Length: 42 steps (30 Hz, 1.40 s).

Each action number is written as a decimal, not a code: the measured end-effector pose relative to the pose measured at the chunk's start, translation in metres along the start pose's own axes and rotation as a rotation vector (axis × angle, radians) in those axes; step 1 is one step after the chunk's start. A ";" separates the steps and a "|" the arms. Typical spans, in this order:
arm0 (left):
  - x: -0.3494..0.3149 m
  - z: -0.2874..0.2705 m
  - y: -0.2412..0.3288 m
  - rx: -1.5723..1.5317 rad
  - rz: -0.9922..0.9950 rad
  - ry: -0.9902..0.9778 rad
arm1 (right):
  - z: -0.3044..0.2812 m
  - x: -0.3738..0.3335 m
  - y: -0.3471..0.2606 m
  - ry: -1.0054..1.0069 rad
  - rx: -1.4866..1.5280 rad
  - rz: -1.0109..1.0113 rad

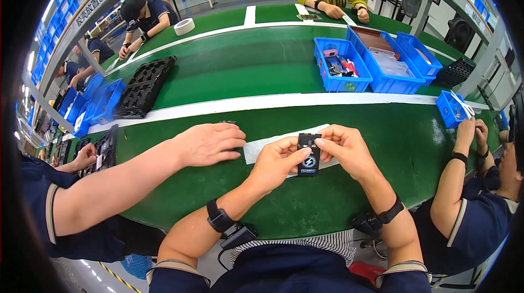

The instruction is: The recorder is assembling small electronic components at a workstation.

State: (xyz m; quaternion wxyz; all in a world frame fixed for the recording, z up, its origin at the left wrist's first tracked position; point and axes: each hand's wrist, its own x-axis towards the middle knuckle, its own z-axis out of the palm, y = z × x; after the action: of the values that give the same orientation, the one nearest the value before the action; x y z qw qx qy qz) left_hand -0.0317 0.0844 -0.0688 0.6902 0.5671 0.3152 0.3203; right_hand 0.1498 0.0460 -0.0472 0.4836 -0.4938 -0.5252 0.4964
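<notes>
A broad green-topped desk (382,140) spans the frame, carrying rectangular blue plastic bins (398,85) at upper right and a flat white sheet (255,152) near the centre. Over this sheet are the left hand (277,161) and right hand (347,148), with a co-worker's bare hand (213,144) just to their left in the frame. Both hands' fingers are clamped on a small black rectangular device (309,163) with a round pale lightning emblem, just right of centre.
</notes>
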 end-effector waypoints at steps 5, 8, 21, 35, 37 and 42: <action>0.000 -0.002 -0.005 -0.008 0.048 -0.023 | 0.000 -0.001 -0.002 0.040 -0.067 -0.032; 0.000 -0.002 -0.005 -0.011 0.071 -0.004 | 0.004 -0.002 -0.003 0.075 -0.076 -0.122; -0.001 -0.003 -0.005 0.073 0.144 0.049 | 0.006 -0.003 -0.006 0.125 -0.322 -0.353; -0.004 -0.002 0.001 0.199 0.301 0.097 | 0.004 -0.002 -0.006 0.125 -0.460 -0.646; -0.004 -0.002 0.002 0.215 0.313 0.118 | 0.005 -0.002 -0.006 0.126 -0.467 -0.655; -0.004 -0.004 0.000 0.195 0.420 0.155 | 0.007 -0.002 -0.008 0.129 -0.479 -0.689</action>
State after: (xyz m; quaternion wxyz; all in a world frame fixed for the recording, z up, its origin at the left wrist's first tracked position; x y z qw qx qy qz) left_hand -0.0372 0.0831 -0.0688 0.5243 0.6579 0.2715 0.4675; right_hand 0.1422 0.0434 -0.0393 0.5246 -0.4178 -0.7289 0.1376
